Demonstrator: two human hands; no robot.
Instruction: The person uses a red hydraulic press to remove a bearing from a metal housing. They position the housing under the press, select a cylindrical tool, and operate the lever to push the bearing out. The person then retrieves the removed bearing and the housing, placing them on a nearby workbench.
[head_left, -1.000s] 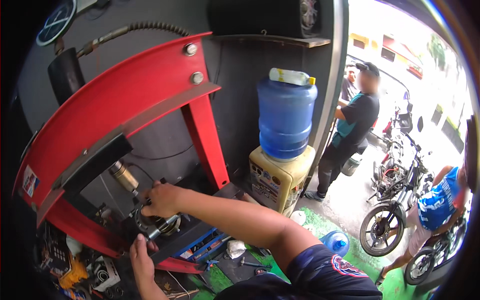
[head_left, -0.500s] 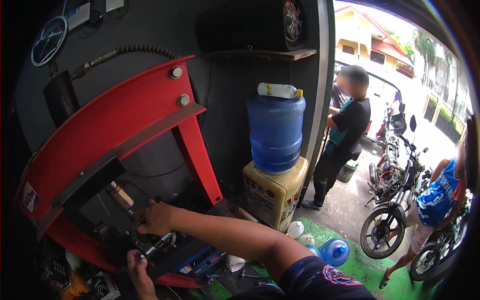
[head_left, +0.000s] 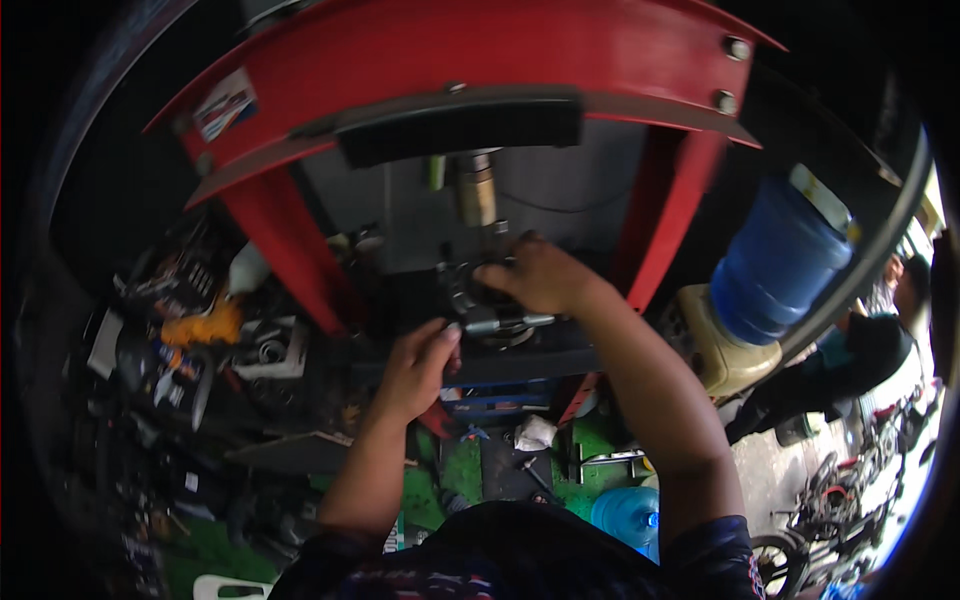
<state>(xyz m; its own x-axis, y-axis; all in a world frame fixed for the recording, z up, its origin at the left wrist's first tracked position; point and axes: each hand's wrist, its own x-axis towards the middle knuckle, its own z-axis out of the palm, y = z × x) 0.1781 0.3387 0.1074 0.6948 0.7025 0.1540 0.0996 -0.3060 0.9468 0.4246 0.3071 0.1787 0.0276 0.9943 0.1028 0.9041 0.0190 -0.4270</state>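
Note:
A red press frame (head_left: 480, 50) stands before me, its brass-coloured ram (head_left: 476, 190) pointing down at the middle. Under the ram, a dark metal assembly with a shiny cylindrical piece (head_left: 490, 325) lies on the press bed. My right hand (head_left: 545, 275) reaches over the assembly from the right, fingers bent and thumb pointing left. What it grips is hidden and smeared by motion. My left hand (head_left: 420, 365) is closed beside the left end of the shiny cylinder, thumb against curled fingers. Whatever is in it I cannot make out.
On the right a blue water jug (head_left: 785, 260) tops a beige dispenser (head_left: 725, 340). Another blue jug (head_left: 625, 515) stands on the green floor. Boxes and an orange item (head_left: 205, 325) clutter the left. A person in dark clothes (head_left: 840, 365) stands near motorcycles at the right.
My view has swung left, so the press is now centred and the doorway is at the right rim. Both hands remain at the metal assembly.

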